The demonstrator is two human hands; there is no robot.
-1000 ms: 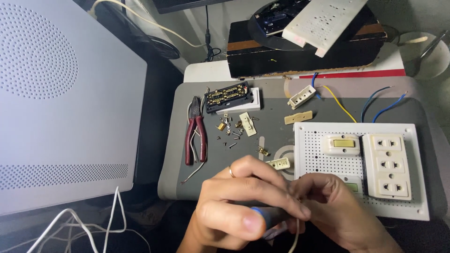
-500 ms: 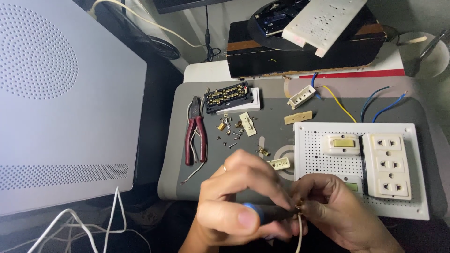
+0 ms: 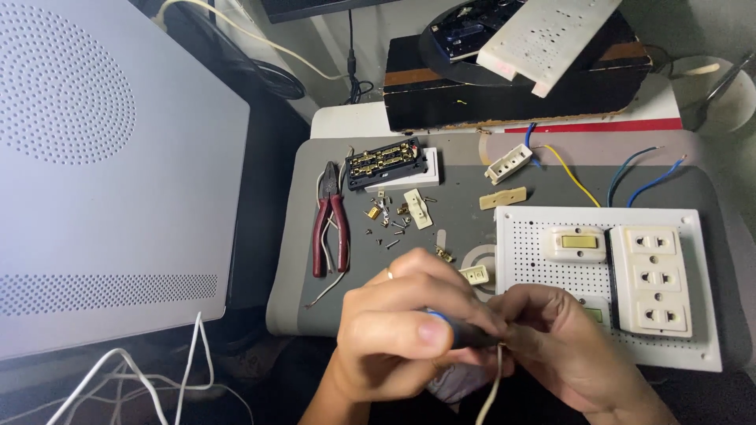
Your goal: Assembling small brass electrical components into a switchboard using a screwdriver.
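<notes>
My left hand (image 3: 405, 327) grips a screwdriver with a dark and blue handle (image 3: 465, 334), its tip pointing right into my right hand (image 3: 563, 342). My right hand pinches a small part against that tip; the part itself is hidden by the fingers. A pale wire (image 3: 491, 392) hangs down from where the two hands meet. Both hands hover over the near edge of the grey work mat (image 3: 457, 177), just left of a white perforated panel (image 3: 551, 264) that carries a switch (image 3: 576, 244) and a triple socket strip (image 3: 651, 279).
Red-handled pliers (image 3: 331, 228), loose screws and brass bits (image 3: 387, 216), a black terminal block (image 3: 386, 163) and cream plastic pieces (image 3: 417, 208) lie on the mat. A black box (image 3: 504, 90) stands behind. A white perforated case (image 3: 110, 173) fills the left. Blue and yellow wires (image 3: 630, 177) trail at right.
My left hand has shifted slightly and turned the screwdriver, showing more of its blue-tipped handle. The right hand stays in place around the small part.
</notes>
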